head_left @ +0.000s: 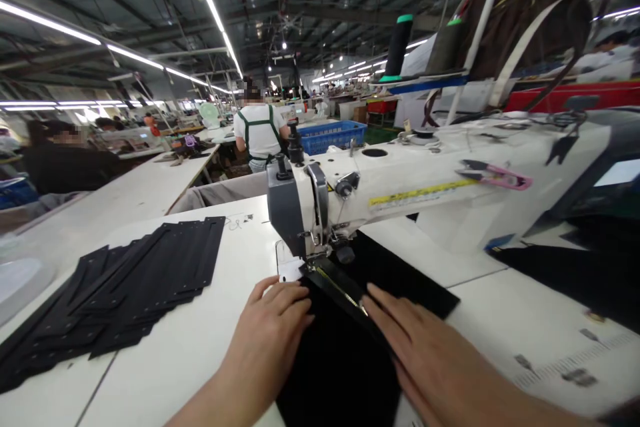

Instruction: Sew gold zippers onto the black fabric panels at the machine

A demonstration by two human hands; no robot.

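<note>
A black fabric panel [340, 360] lies under the head of a white sewing machine [330, 213]. Along it runs a black zipper [340, 290] with gold-coloured teeth, its far end beneath the presser foot [311, 265]. My left hand [273, 330] rests palm down at the panel's left edge, fingers laid on the cloth close to the needle area. On the other side, my right hand [425, 343] lies flat along the zipper, its fingers stretched toward the machine. Neither hand visibly grips anything; the undersides of the fingers are hidden.
Black pieces [150, 280] lie in an overlapping pile on the table's left. Pink-handled thread snips [495, 175] and a yellow measuring tape [420, 192] are on the machine arm. Thread cones [399, 50] stand above. A person in a green apron [260, 127] works beyond, near a blue basket [330, 137].
</note>
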